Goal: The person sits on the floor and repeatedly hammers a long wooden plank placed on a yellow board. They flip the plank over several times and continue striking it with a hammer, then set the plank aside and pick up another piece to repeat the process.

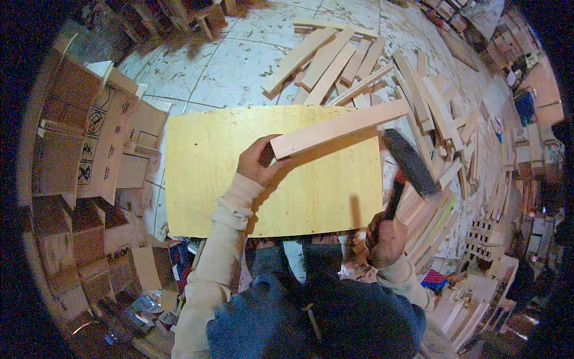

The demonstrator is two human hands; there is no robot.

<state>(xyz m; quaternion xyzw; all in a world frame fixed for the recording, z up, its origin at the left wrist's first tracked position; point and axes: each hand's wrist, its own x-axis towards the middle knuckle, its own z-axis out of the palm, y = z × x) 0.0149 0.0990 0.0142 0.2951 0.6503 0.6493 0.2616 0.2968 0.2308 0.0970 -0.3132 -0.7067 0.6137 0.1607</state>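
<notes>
My left hand [257, 161] is closed around the near left end of a pale wooden bar [344, 128]. The bar slants up and to the right over a yellow wooden tabletop [206, 191], and its far end reaches past the right edge. On its side, close to my left hand, shows a small round mark like a nail head. My right hand [387, 240] grips the handle of a hammer [409, 163] beside the tabletop's right edge. Its big dark head is up near the bar's far end, apart from it in this view.
Cut wooden pieces [329, 63] lie heaped on the tiled floor [239, 63] beyond the tabletop. More slats [439, 113] are piled at the right. Cardboard boxes [107, 143] line the left side. Stacked strips [427, 218] sit close by my right hand.
</notes>
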